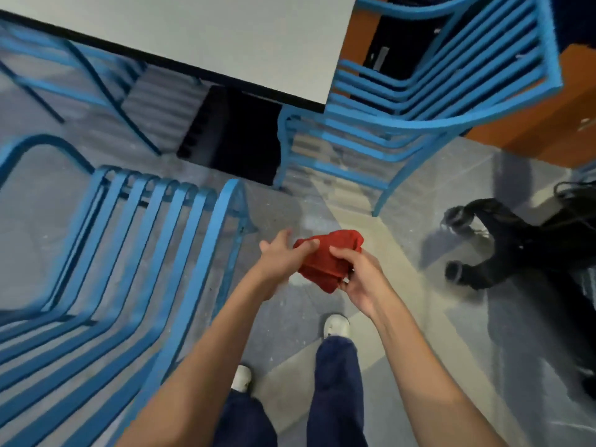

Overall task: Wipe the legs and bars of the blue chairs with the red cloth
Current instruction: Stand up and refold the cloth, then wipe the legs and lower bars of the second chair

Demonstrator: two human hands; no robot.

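Observation:
A bunched red cloth (325, 261) is held between both hands above the floor. My left hand (285, 256) pinches its left edge with the thumb on top. My right hand (359, 280) grips its lower right side with curled fingers. A blue slatted metal chair (135, 253) stands close on my left, its seat bars running toward me. Across from it, a second blue chair (419, 101) stands at the upper right beside the table corner, one leg (385, 195) reaching the floor. A third blue chair (80, 75) sits partly under the table at the upper left.
A white table with a dark edge (225, 37) fills the top. Its black base (232, 137) rests on the grey floor. A black wheeled chair base (503, 243) stands at the right. An orange wall (532, 124) lies behind. My feet in white shoes (335, 325) are below.

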